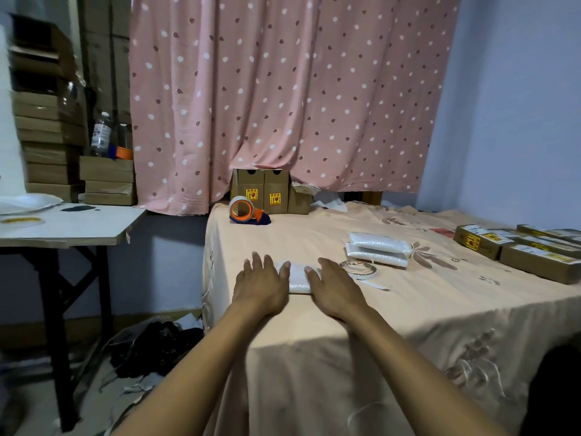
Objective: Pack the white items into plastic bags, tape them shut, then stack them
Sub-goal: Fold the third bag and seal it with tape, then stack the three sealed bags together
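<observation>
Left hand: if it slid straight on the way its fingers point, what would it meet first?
Probably the orange tape dispenser near the bed's far edge; only bare bedcover lies between it and the left hand. Depth is hard to judge.

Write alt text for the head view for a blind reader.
The left hand and right hand rest flat on a white plastic-bagged packet on a peach cloth-covered surface; two stacked white bagged packets and a white tape roll lie nearby.

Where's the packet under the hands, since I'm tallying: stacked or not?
Not stacked: packet lies flat on bed under left hand and right hand, apart from the pile.
</observation>
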